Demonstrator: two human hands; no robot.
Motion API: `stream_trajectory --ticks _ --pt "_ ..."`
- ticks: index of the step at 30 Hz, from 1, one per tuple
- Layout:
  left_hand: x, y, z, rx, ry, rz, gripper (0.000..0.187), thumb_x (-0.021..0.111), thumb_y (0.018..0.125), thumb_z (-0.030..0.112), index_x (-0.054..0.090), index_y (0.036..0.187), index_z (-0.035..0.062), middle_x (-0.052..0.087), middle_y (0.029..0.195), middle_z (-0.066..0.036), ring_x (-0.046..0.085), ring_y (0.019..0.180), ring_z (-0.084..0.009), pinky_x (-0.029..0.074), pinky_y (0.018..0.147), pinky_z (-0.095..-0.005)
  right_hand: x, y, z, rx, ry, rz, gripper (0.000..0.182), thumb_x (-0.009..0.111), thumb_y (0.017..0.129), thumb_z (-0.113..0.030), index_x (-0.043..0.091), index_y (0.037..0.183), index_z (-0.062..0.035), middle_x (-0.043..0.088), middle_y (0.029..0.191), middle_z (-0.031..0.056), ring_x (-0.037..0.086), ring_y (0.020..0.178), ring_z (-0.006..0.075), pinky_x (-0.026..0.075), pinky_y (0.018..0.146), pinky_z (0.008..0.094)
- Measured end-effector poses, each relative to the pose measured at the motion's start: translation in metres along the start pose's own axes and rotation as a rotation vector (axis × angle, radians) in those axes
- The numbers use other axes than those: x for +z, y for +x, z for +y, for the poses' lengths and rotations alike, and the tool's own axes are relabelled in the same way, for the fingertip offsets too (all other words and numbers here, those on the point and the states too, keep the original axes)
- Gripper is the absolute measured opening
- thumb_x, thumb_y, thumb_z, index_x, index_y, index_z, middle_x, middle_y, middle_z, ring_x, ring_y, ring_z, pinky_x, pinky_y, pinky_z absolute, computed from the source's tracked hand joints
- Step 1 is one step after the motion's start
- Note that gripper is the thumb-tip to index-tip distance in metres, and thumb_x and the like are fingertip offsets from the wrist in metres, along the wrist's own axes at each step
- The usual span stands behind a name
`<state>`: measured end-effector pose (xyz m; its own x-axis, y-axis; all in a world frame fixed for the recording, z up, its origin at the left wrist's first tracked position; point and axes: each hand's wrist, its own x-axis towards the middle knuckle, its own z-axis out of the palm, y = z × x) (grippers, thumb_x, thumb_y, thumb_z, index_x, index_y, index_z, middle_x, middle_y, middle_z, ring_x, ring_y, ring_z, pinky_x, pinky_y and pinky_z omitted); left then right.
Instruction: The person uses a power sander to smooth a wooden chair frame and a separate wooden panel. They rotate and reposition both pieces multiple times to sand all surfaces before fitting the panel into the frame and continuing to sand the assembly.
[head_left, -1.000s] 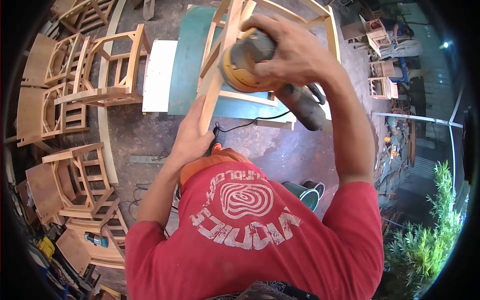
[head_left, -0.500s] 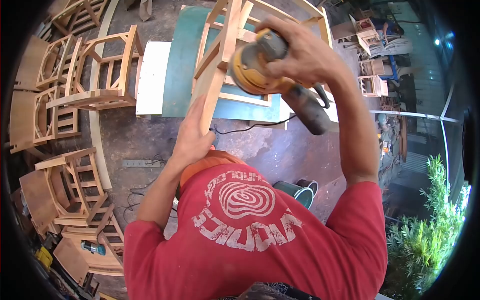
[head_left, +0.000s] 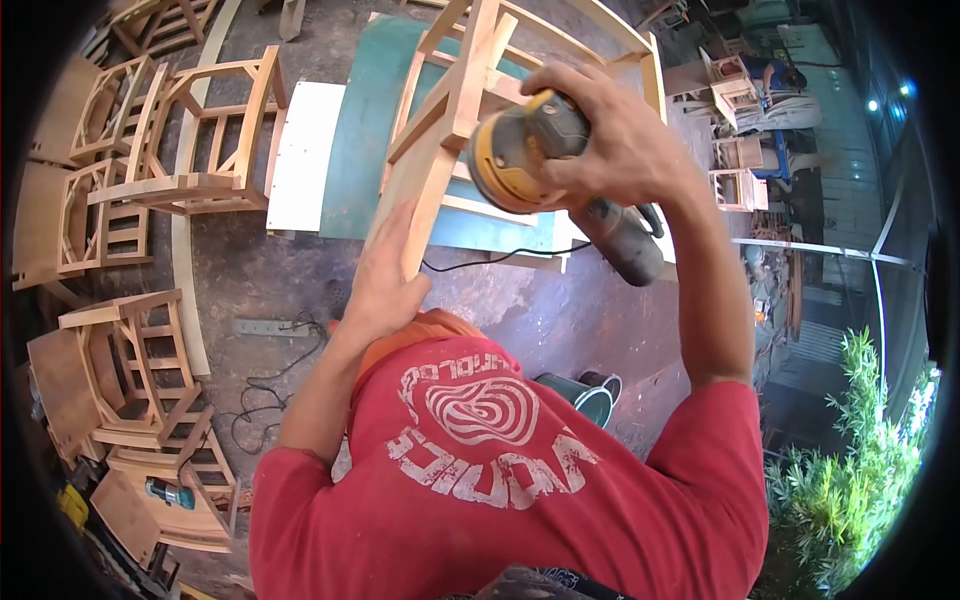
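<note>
My right hand [head_left: 625, 145] is wrapped around the body of a yellow and black orbital sander [head_left: 505, 165], whose dark dust canister [head_left: 622, 245] hangs toward me. The sander's round pad overlaps the edge of a wooden chair frame [head_left: 465, 90] in this view. With fingers along one face and the thumb on the other, my left hand [head_left: 390, 280] grips the near end of the frame's pale wooden leg. Under the frame lies a blue-green board [head_left: 350, 150] on the work table. A black cord [head_left: 500, 260] runs near the board's front edge.
Several unfinished wooden chairs [head_left: 205, 185] stand at the left, one carrying a teal power tool [head_left: 170, 492]. A bucket [head_left: 590, 400] is on the floor by my body. Another person [head_left: 775, 75] is among chairs at far right, and green plants [head_left: 850, 480] grow at lower right.
The sander and my right hand appear slightly lower and to the right in view. My left hand keeps its grip on the chair leg. The camera view has shifted a little.
</note>
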<state>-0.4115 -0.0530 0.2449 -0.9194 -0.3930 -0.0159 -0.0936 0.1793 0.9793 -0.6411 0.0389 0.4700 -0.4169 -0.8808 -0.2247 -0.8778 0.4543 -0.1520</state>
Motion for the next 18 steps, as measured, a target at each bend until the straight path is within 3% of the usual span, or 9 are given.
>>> stream_trajectory --ticks 5,8,9,13,14,18 --pt "0.000 -0.002 0.003 -0.006 0.000 -0.023 0.085 0.057 0.073 0.003 0.035 0.154 -0.0079 0.041 0.156 -0.032 0.037 0.149 -0.0439 0.028 0.124 -0.0440 0.006 0.038 0.009 -0.024 0.084 0.150 0.066 0.080 0.065 -0.026 0.060 0.125 -0.0107 0.065 0.110 0.0177 0.066 0.100 0.0404 0.054 0.090 0.0462" --pt "0.000 -0.001 0.006 0.002 0.011 -0.032 0.085 0.057 0.073 0.003 0.034 0.155 -0.0080 0.040 0.156 -0.031 0.036 0.149 -0.0429 0.028 0.124 -0.0433 -0.014 0.057 0.005 0.008 -0.012 0.114 0.069 0.076 0.067 -0.031 0.062 0.131 -0.0126 0.071 0.106 0.0218 0.071 0.096 0.0394 0.056 0.084 0.0456" --pt "0.000 -0.002 0.004 -0.013 0.004 -0.032 0.085 0.058 0.073 0.003 0.034 0.154 -0.0081 0.041 0.156 -0.031 0.036 0.149 -0.0428 0.029 0.124 -0.0431 -0.037 0.058 -0.018 0.060 0.107 0.001 0.066 0.079 0.068 -0.026 0.063 0.131 -0.0119 0.069 0.113 0.0234 0.067 0.109 0.0382 0.055 0.093 0.0443" --pt "0.001 -0.004 0.000 0.014 0.007 -0.007 0.084 0.058 0.073 0.003 0.035 0.154 -0.0081 0.042 0.155 -0.031 0.037 0.149 -0.0431 0.029 0.123 -0.0431 -0.020 0.073 -0.010 -0.142 0.047 0.067 0.064 0.078 0.068 -0.026 0.064 0.129 -0.0108 0.071 0.110 0.0236 0.068 0.105 0.0381 0.056 0.091 0.0447" --pt "0.002 -0.007 0.000 0.004 0.009 -0.007 0.084 0.058 0.073 0.003 0.035 0.154 -0.0081 0.042 0.155 -0.031 0.037 0.149 -0.0431 0.029 0.123 -0.0431 -0.024 0.077 -0.012 0.003 0.057 0.069 0.065 0.078 0.067 -0.027 0.064 0.128 -0.0106 0.071 0.110 0.0240 0.069 0.103 0.0383 0.056 0.091 0.0449" --pt "0.001 -0.006 0.001 0.005 -0.008 0.008 0.084 0.058 0.072 0.002 0.037 0.153 -0.0070 0.043 0.154 -0.031 0.038 0.147 -0.0440 0.031 0.123 -0.0434 -0.045 0.074 -0.037 0.176 0.203 0.002 0.064 0.078 0.067 -0.027 0.064 0.127 -0.0107 0.071 0.109 0.0233 0.069 0.103 0.0377 0.056 0.089 0.0442"
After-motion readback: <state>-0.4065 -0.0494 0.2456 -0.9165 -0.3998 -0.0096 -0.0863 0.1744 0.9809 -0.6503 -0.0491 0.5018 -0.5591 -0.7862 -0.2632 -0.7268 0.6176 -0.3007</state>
